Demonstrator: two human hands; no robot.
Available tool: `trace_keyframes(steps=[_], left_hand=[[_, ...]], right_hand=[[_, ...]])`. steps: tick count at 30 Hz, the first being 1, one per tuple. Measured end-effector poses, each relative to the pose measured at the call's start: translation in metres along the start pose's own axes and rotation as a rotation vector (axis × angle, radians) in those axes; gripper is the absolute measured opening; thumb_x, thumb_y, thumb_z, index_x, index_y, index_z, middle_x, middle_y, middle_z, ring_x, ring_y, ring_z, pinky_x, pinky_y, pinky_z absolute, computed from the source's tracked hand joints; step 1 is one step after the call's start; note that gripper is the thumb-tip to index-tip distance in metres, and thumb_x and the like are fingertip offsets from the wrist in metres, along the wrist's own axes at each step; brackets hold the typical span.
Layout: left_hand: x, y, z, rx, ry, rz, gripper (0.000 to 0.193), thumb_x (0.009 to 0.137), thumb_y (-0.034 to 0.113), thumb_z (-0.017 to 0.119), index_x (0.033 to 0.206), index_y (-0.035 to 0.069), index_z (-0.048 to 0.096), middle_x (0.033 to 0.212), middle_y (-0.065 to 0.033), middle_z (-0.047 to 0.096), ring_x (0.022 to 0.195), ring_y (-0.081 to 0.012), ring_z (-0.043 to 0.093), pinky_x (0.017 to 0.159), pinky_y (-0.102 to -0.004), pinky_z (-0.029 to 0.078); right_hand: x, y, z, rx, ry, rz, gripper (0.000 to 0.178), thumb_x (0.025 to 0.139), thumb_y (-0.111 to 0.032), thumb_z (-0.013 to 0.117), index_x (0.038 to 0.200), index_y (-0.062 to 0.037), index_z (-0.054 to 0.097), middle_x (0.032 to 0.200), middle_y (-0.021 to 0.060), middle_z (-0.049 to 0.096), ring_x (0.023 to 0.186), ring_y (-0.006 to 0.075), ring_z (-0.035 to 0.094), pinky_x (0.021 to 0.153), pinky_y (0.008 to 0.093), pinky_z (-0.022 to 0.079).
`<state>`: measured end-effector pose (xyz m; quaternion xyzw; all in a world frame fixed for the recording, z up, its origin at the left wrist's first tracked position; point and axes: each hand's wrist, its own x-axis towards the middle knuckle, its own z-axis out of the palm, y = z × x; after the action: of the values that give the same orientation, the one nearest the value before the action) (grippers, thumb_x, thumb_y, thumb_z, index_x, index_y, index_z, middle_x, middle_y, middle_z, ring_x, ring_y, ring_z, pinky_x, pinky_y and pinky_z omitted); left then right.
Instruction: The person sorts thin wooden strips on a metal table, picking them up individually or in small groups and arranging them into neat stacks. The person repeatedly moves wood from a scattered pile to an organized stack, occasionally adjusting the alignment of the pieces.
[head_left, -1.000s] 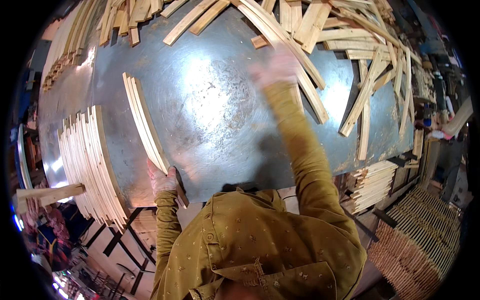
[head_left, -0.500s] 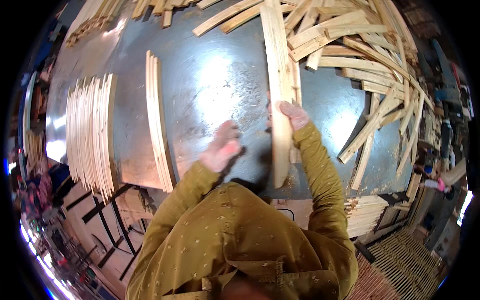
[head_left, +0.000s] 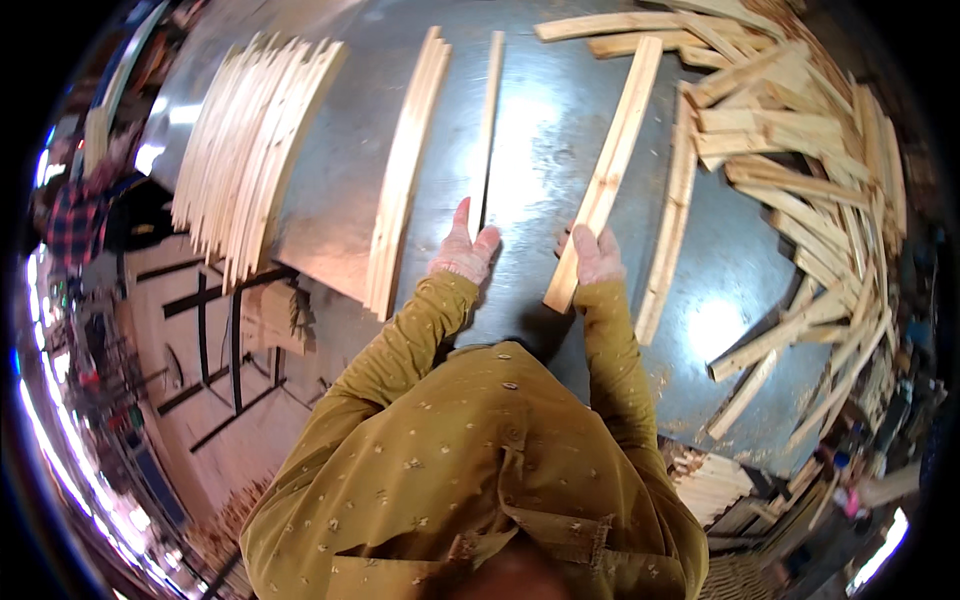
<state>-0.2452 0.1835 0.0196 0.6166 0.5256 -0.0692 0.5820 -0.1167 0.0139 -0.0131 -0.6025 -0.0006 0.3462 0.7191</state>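
Worktop: a broad grey metal worktop (head_left: 330, 240) carried the wood, glossy, with bright patches of reflected light.
Shirt: the person's mustard-brown shirt (head_left: 480, 450), dotted with small pale motifs, filled the lower middle, its sleeves reaching forward.
Heap: loose pale boards (head_left: 780, 122) lay crossed over one another at the right, pointing many ways.
Row: many strips (head_left: 255, 150) stood packed side by side at the left, their near ends uneven.
Bundle: a few strips (head_left: 408, 180) lay together between that row and the left hand (head_left: 463, 252).
Held board: a pale board (head_left: 615, 160) slanted away from the right hand (head_left: 598, 256), its near end jutting just past the fingers.
Lone strip: one strip (head_left: 676, 200) lay between the held board and the heap.
Narrow strip: a thin strip (head_left: 490, 110) ran away from the left hand.
Right hand: closed round the held board, thumb on top.
Left hand: thumb and fingers flanked the narrow strip's near end; whether they gripped it, one could not tell.
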Motion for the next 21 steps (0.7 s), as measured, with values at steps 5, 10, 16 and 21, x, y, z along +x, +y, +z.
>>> trace_keyframes(steps=[5,10,16,21], left_hand=[[-0.008,0.008,-0.039,0.267,0.228,0.028,0.059,0.096,0.041,0.058,0.145,0.012,0.045,0.142,-0.019,0.052,0.131,-0.0335,0.051,0.109,-0.0378,0.038],[-0.011,0.002,-0.073,0.618,0.295,0.19,0.068,0.085,0.039,0.069,0.142,0.009,0.047,0.143,-0.0236,0.046,0.131,-0.0405,0.046,0.111,-0.0441,0.037],[0.0,-0.048,-0.107,0.6,0.37,0.396,0.106,0.081,0.069,0.059,0.15,-0.003,0.023,0.142,-0.0264,0.042,0.129,-0.0434,0.043,0.107,-0.0492,0.038],[-0.018,-0.025,-0.119,0.874,0.293,0.064,0.107,0.077,0.048,0.071,0.155,0.004,0.013,0.143,-0.0195,0.042,0.126,-0.0365,0.048,0.104,-0.0463,0.04]], right_hand=[[-0.018,0.066,0.05,-0.621,0.076,-0.013,0.048,0.097,-0.029,0.06,0.136,-0.0035,0.045,0.103,0.0138,0.061,0.088,0.0232,0.062,0.076,0.0353,0.052],[-0.033,0.044,0.123,-0.929,-0.047,0.031,0.07,0.097,-0.042,0.052,0.153,-0.0099,0.025,0.131,0.027,0.056,0.114,0.045,0.059,0.096,0.0483,0.048],[-0.007,0.072,0.175,-1.301,-0.746,-0.103,0.042,0.1,-0.041,0.038,0.127,-0.0145,0.055,0.116,0.0187,0.066,0.117,0.0347,0.06,0.098,0.0448,0.047],[0.015,0.027,0.1,-1.233,0.083,-0.436,0.053,0.084,-0.03,0.062,0.13,-0.0028,0.056,0.116,0.0231,0.063,0.106,0.0418,0.059,0.095,0.045,0.048]])
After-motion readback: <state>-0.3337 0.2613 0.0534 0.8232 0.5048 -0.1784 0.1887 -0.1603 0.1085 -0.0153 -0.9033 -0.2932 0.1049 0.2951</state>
